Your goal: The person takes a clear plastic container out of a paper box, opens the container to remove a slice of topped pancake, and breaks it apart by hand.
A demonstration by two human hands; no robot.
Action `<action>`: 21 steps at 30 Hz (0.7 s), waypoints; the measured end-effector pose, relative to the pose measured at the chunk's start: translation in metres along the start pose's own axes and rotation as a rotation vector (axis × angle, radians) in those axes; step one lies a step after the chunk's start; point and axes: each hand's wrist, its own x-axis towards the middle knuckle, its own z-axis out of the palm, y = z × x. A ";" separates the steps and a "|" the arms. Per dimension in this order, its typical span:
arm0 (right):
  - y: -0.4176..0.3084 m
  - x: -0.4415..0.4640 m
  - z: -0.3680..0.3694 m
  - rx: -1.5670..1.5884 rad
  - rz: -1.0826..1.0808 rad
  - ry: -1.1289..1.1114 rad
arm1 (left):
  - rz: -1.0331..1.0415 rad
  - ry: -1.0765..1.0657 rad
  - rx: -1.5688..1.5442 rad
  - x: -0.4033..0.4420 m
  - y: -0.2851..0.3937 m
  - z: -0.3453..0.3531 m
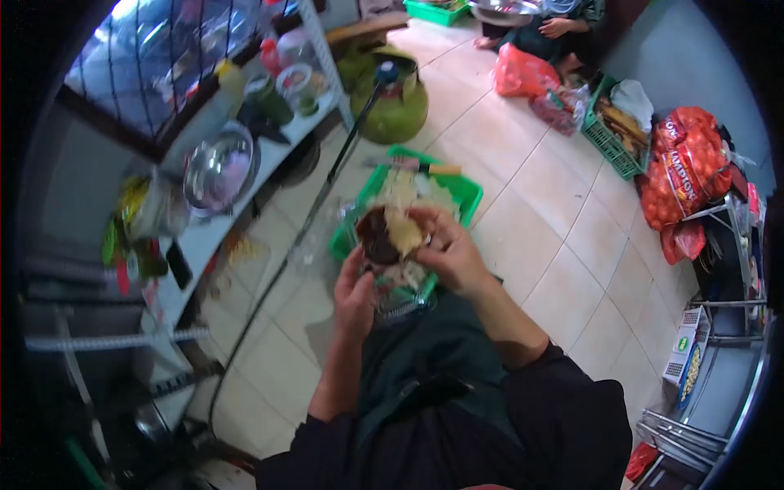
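Observation:
My left hand (356, 287) grips the lower left side of a dark brown, rounded piece (377, 238), fingers closed against its edge. With its fingers and thumb, my right hand (447, 249) pinches a pale yellowish, ragged-edged piece (403, 232) that lies against the dark one. I cannot make out what kind of thing these are, or whether they are joined. Both are held above a green plastic basket (469, 198) on the floor, in front of my lap. Pale pieces (420, 190) fill the basket. A knife with a light wooden handle (444, 169) lies across its far end.
A green gas cylinder (394, 114) stands ahead, its dark hose (304, 220) running along my left. A low shelf (204, 237) holds a metal bowl (220, 170). At right are a red net sack (684, 171) and a green crate (614, 135). Another person's hand (557, 28) shows far ahead.

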 end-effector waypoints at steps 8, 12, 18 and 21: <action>0.026 -0.097 0.030 0.139 0.199 -0.142 | 0.078 -0.227 -0.260 -0.110 -0.012 -0.023; 0.027 -0.131 0.037 0.220 0.312 -0.184 | 0.189 -0.301 -0.158 -0.150 -0.018 -0.032; 0.022 -0.149 0.049 0.329 0.322 -0.198 | 0.351 -0.332 0.045 -0.168 -0.022 -0.017; 0.014 -0.151 0.056 0.321 0.315 -0.203 | 0.416 -0.363 0.100 -0.170 -0.018 -0.007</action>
